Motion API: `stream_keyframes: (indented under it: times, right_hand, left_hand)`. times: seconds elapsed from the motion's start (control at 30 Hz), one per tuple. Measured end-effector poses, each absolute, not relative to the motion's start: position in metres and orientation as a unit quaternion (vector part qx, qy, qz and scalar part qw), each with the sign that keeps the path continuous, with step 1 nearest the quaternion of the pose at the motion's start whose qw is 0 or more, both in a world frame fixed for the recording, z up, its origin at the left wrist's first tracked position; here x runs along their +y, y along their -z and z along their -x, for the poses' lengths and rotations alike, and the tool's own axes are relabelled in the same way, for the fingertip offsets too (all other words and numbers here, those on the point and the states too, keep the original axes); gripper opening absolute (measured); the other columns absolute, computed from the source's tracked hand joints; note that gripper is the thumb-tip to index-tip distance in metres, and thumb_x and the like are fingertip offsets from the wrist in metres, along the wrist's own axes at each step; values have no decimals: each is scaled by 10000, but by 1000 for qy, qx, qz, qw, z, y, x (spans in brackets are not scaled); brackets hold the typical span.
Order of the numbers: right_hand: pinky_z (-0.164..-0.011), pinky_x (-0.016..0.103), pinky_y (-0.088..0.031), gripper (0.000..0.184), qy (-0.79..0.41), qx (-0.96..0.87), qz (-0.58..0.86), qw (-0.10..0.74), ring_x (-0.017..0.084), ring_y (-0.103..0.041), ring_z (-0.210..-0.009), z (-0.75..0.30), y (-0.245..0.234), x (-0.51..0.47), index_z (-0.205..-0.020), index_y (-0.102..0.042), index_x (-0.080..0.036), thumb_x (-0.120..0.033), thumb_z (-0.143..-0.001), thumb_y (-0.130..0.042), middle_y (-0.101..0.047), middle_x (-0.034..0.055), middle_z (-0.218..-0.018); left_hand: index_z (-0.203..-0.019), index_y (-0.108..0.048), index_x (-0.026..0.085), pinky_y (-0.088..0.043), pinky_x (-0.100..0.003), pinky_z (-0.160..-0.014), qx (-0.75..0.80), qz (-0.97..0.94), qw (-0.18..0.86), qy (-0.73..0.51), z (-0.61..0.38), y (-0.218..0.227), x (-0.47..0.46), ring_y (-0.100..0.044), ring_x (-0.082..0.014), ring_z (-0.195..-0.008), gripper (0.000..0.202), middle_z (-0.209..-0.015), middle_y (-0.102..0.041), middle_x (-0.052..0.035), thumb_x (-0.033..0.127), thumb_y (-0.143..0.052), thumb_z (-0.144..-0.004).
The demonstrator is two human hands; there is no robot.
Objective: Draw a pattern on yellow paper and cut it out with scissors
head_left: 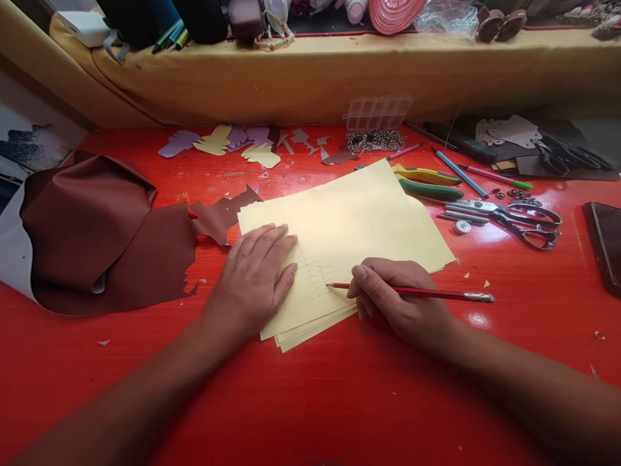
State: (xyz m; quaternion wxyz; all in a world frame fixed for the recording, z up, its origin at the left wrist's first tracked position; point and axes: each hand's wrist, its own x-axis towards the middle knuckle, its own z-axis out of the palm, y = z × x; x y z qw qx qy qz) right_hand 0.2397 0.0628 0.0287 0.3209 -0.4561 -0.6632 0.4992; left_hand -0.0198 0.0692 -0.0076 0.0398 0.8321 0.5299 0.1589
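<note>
A stack of pale yellow paper sheets (359,226) lies on the red table (310,395), with faint pencil lines near its left part. My left hand (257,278) rests flat on the stack's left edge, fingers stretched out. My right hand (398,298) grips a red pencil (427,294) whose tip touches the paper beside the drawn lines.
Brown leather (97,233) lies at the left. Cut paper shapes (223,141) and a clear compartment box (378,113) sit at the back. Pliers (427,183), scissors (519,219), pens (460,173) and small metal parts crowd the right. A dark phone (606,243) lies at the right edge.
</note>
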Motion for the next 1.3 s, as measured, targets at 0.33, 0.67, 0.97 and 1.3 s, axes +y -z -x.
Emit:
stream_keyframes:
  times: [0.33, 0.67, 0.97, 1.3]
  right_hand:
    - [-545, 282, -483, 430, -502, -658, 463, 315, 146, -602, -499, -239, -31, 62, -746, -688, -196, -366, -1101, -514, -613, -14, -529]
    - [-569, 292, -476, 434, -494, -667, 469, 300, 155, -599, -524, -238, -30, 64, -757, -694, -198, -383, -1099, -502, -621, -8, -547]
    - [-555, 297, -451, 433, -482, -673, 477, 295, 159, -579, -523, -238, -29, 64, -752, -707, -193, -381, -1082, -501, -606, -3, -548]
    - [-555, 292, -449, 424, -475, -683, 473, 290, 158, -583, -525, -238, -29, 63, -759, -706, -197, -360, -1088, -494, -616, 0, -550]
  left_hand:
    - [-1443, -586, 187, -355, -561, -1250, 532, -831, 43, -156, 20, 8, 69, -485, -343, -1489, 409, -1570, -583, -130, 359, -414, -1114]
    - [-1446, -587, 193, -357, -567, -1254, 535, -830, 44, -152, 19, 6, 69, -478, -340, -1498, 407, -1576, -581, -127, 351, -420, -1110]
    - [-1447, -591, 178, -351, -573, -1263, 535, -830, 48, -152, 19, 6, 69, -481, -347, -1495, 413, -1575, -579, -140, 347, -427, -1108]
    - [-1470, -591, 239, -358, -605, -1263, 542, -823, 67, -160, 17, 4, 69, -480, -354, -1497, 421, -1573, -578, -125, 338, -445, -1088]
